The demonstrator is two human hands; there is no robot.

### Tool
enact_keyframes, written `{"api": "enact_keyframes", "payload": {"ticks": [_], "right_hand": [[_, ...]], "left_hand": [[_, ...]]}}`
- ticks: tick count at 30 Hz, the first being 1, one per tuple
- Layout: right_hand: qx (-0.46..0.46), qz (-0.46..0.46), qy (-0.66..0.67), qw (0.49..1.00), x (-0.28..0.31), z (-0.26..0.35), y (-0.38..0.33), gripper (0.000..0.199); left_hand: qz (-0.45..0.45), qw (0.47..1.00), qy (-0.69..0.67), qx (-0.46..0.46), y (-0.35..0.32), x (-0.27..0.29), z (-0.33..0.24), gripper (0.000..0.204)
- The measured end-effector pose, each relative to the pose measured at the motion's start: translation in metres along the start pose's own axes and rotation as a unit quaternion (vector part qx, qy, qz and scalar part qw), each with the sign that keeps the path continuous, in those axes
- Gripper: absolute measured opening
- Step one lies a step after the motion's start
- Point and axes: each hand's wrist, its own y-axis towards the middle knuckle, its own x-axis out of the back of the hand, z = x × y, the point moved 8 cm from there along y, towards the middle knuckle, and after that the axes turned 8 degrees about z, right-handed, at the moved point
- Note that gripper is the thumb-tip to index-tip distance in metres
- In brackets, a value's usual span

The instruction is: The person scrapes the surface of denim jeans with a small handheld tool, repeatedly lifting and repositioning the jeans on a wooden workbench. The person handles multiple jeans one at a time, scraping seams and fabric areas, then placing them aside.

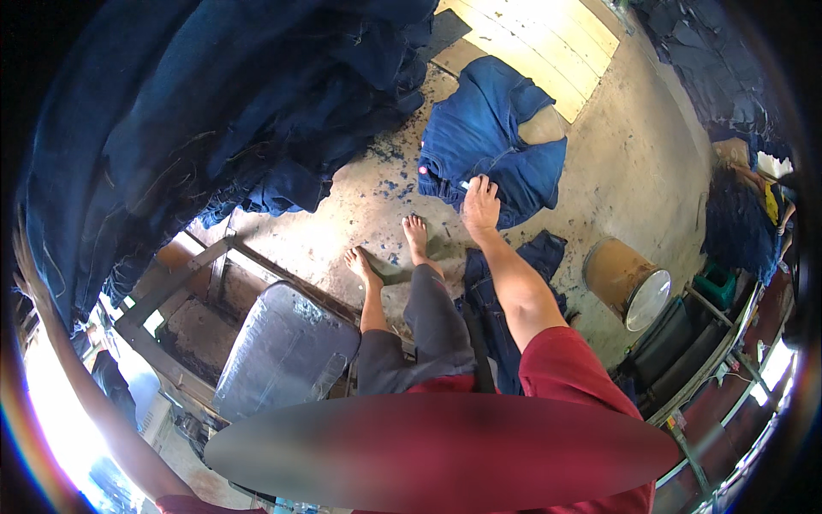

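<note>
My right hand (482, 206) reaches over a blue denim garment (479, 111) on the floor, fingers curled. A small pale object (465, 184) pokes out beside the fingertips; its kind is too small to tell. The garment looks like jeans, with a round red-and-white spot near its waistband. Far to the left, my left hand (31, 272) is stretched out at the edge of a big heap of dark blue denim (231, 94), fingers apart against the cloth. The picture's dark rim partly hides those fingers.
More dark jeans (539, 257) lie beside my right leg. A brown drum (621, 272) rests to the right, near a green stool (715, 284). A wrapped grey seat cushion (287, 343) and wooden frame (175, 287) stand left of my bare feet. Fabric scraps litter the floor.
</note>
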Motion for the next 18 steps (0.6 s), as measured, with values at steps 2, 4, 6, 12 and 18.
{"api": "enact_keyframes", "payload": {"ticks": [2, 4, 6, 12, 18], "right_hand": [[0.016, 0.063, 0.092, 0.994, 0.004, -0.023, -0.002, 0.028], [-0.049, -0.010, 0.216, 0.975, 0.034, -0.059, 0.005, 0.029], [-0.075, -0.095, 0.274, 0.954, 0.072, -0.095, 0.015, 0.030], [-0.056, -0.181, 0.374, 0.908, 0.245, -0.152, 0.070, 0.023], [0.151, -0.076, 0.559, 0.812, 0.460, -0.034, -0.003, 0.031]], "left_hand": [[0.021, 0.999, 0.025, -0.006, -0.003, 0.005, 0.012, 0.060], [0.035, 0.999, -0.007, 0.032, 0.002, 0.032, 0.017, 0.058], [0.047, 0.976, -0.155, 0.145, 0.012, 0.084, 0.018, 0.049], [-0.080, 0.883, -0.394, 0.241, 0.053, 0.257, -0.168, 0.033], [0.269, 0.450, -0.850, 0.040, 0.121, 0.290, -0.465, 0.063]]}}
